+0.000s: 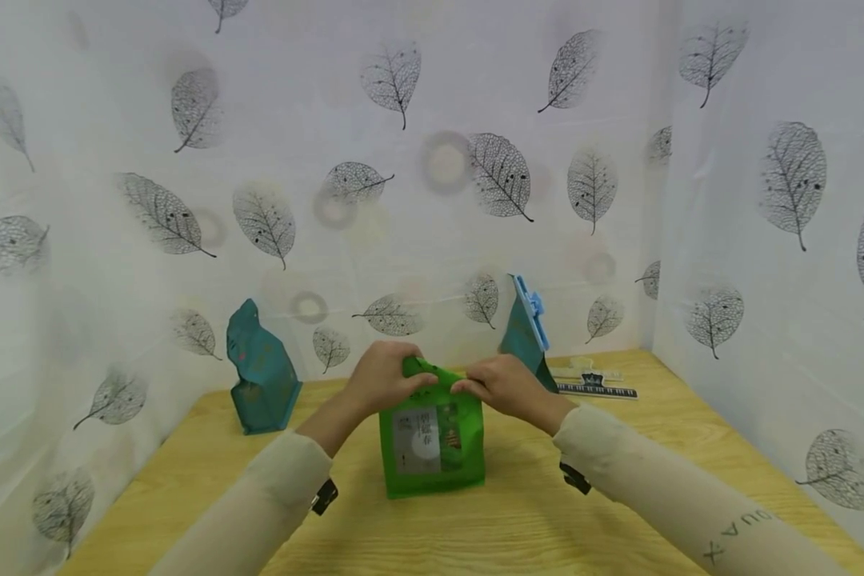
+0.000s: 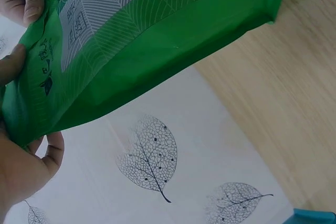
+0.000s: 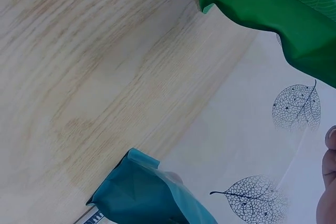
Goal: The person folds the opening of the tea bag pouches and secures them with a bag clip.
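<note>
A green tea bag (image 1: 432, 472) with a grey printed label stands upright near the middle of the wooden table. My left hand (image 1: 389, 372) pinches its top left corner, thumb in front and fingers behind. The top right corner is pinched by my right hand (image 1: 504, 386). In the left wrist view the green bag (image 2: 157, 61) spreads between both hands, with my left hand (image 2: 21, 171) at its top edge. Only a few fingers of my right hand (image 3: 328, 177) show in the right wrist view, beside the green bag (image 3: 252, 3).
A teal bag (image 1: 262, 384) stands at the back left. Another teal bag (image 1: 522, 340), topped by a blue clip (image 1: 533, 312), stands at the back right. Piano-patterned clips (image 1: 596, 390) lie beside it. A leaf-printed curtain (image 1: 432, 240) surrounds the table (image 1: 619, 480).
</note>
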Demonstrator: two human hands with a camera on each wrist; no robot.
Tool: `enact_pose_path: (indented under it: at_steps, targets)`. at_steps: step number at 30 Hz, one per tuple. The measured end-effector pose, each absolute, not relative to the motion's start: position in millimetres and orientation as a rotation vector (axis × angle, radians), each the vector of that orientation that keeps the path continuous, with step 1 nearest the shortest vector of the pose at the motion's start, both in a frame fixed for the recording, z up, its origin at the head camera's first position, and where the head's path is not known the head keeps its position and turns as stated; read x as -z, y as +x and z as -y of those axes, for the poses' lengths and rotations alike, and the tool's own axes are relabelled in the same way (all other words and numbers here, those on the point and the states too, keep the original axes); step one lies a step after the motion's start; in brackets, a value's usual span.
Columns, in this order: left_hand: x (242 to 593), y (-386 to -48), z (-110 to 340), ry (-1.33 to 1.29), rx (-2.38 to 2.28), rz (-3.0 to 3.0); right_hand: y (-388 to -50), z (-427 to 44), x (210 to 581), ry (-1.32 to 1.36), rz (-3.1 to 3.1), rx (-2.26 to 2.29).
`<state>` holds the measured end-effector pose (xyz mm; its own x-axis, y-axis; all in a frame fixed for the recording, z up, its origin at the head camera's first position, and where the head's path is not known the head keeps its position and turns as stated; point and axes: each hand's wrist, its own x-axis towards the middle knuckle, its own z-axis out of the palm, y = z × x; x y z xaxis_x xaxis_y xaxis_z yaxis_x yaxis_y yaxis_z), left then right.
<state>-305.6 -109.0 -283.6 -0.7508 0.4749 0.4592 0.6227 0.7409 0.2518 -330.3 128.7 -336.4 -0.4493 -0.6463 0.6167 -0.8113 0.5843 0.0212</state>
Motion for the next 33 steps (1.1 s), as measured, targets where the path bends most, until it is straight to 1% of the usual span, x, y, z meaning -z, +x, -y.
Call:
enact_pose_path:
  at_steps: [18, 28, 33]
  targets:
    - [286.2, -301.3, 106.0, -0.828, 0.59, 2.554, -329.5, -142.1, 334.0, 1.302, 2.203, -0.393]
    - [285.0, -299.2, 105.5, -0.833, 0.604, 2.549, -335.6, -170.2, 339.9, 1.315, 2.185, -0.414]
    - [285.4, -298.0, 105.7, -0.836, 0.605, 2.55, -336.4, -189.5, 343.6, 1.263, 2.262, -0.406]
